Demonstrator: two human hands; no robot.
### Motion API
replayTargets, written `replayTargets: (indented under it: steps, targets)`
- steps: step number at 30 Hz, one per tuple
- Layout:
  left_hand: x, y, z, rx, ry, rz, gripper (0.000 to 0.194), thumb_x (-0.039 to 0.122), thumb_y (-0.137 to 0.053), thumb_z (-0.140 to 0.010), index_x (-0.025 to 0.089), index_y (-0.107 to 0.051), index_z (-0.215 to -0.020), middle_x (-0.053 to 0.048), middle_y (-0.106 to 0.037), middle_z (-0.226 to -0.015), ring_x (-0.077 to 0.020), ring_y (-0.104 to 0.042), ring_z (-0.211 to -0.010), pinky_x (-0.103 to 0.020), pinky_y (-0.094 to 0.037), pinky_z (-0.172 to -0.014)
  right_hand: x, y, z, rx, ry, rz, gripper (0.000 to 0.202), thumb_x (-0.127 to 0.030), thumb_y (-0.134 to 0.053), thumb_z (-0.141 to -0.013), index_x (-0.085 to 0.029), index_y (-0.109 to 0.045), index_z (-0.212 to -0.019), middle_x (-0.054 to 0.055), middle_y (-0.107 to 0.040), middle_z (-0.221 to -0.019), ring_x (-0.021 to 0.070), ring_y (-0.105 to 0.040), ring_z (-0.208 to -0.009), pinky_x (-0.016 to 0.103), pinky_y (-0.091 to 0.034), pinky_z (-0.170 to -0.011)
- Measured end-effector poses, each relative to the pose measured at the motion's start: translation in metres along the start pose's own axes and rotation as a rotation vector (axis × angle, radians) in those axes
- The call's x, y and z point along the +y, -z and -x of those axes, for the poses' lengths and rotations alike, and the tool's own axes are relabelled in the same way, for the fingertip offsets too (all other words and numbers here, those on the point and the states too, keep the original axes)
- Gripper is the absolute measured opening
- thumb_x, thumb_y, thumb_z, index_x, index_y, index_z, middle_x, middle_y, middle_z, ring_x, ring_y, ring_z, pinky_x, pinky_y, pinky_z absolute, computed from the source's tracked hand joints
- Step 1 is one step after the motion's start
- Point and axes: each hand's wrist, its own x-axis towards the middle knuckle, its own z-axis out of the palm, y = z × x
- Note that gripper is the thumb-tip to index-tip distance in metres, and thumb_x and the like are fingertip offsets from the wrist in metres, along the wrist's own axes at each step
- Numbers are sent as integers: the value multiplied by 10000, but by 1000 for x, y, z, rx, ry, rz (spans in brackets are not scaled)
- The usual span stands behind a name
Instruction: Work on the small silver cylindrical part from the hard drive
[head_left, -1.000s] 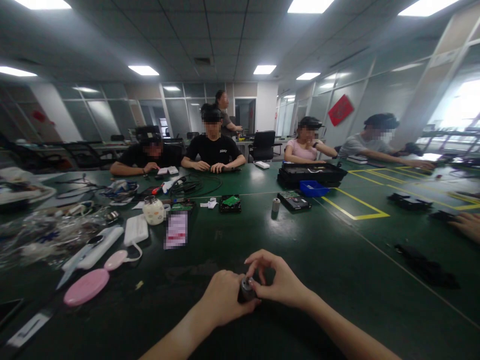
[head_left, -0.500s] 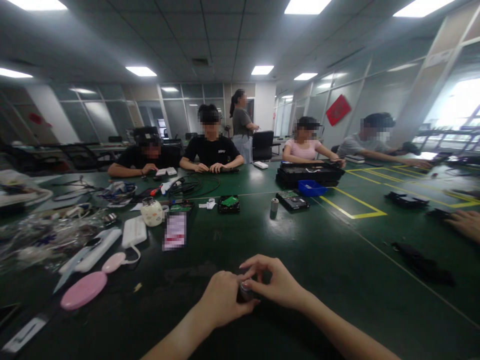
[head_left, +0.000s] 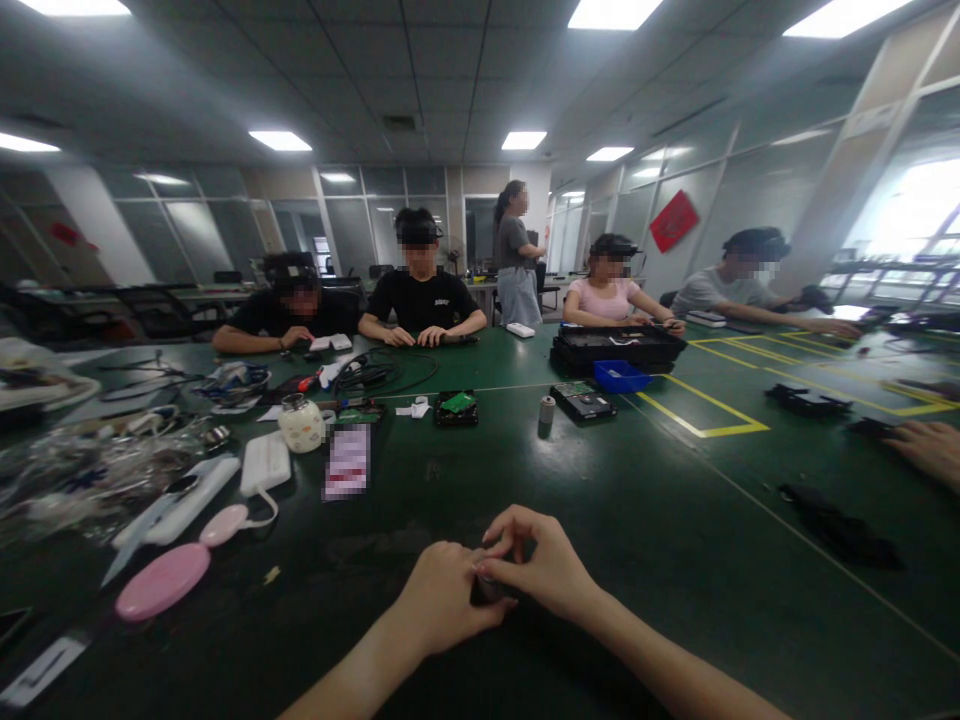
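Observation:
Low in the middle of the view, my left hand (head_left: 442, 590) is wrapped round a small dark grey cylinder (head_left: 487, 590), most of it hidden by the fingers. Thumb and forefinger of my right hand (head_left: 544, 570) are pinched together at the cylinder's upper end; anything finer between the fingertips is too small to tell. Both hands are over the green table (head_left: 660, 560). A similar small metal cylinder (head_left: 547, 412) stands upright farther off, beside a hard disk drive (head_left: 585, 401).
On the left lie a pink oval lid (head_left: 163, 582), a white power bank (head_left: 266, 464), a cream jar (head_left: 301, 424) and plastic bags (head_left: 97, 470). Ahead are another drive (head_left: 456, 407), a blue tray (head_left: 622, 376) and a black case (head_left: 619, 350). Co-workers sit opposite; someone's hand (head_left: 926, 450) reaches in at right.
My right fingertips have shifted slightly left over the cylinder's top, which shows less now. The standing person in the background has moved right.

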Motion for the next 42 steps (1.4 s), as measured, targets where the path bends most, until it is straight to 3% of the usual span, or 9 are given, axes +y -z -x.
replayTargets:
  steps: [7, 14, 21, 30, 42]
  targets:
    - [-2, -1, 0, 4, 11, 9, 299, 460, -613, -823, 210, -732, -934, -55, -744, -852, -258, -672, -807, -325, -477, -757, -1, -3, 0, 20, -21, -24, 194, -242, -792, -687, -176, -659, -811, -14, -660, -667, 127, -576, -578, 237, -424, -527]
    - [-1, -1, 0, -4, 13, 20, 266, 441, -622, -813, 214, -725, -905, -50, -740, -827, -259, -679, -784, -313, -481, -731, -5, 8, -3, -111, -53, -159, 262, -281, -839, -644, -159, -665, -797, -2, -665, -717, 134, -601, -635, 239, -440, -546]
    - [1, 3, 1, 5, 31, 45, 280, 451, -624, -800, 218, -727, -915, -51, -739, -797, -250, -681, -729, -310, -477, -702, 8, 9, -6, -265, -198, -436, 404, -348, -877, -576, -148, -625, -821, -23, -649, -695, 114, -624, -596, 221, -478, -532]
    - [1, 3, 0, -7, 40, 39, 280, 453, -615, -806, 215, -725, -904, -53, -733, -794, -258, -673, -740, -312, -461, -696, 15, 5, -6, -250, -279, -583, 313, -224, -880, -586, -147, -610, -726, -45, -642, -650, 95, -631, -596, 197, -467, -543]
    - [-1, -1, 0, -14, 54, 8, 320, 494, -628, -791, 198, -708, -881, -72, -734, -832, -275, -674, -774, -328, -467, -714, 13, 6, -7, -260, -276, -558, 405, -300, -892, -539, -156, -527, -639, -3, -691, -703, 124, -665, -630, 214, -471, -547]
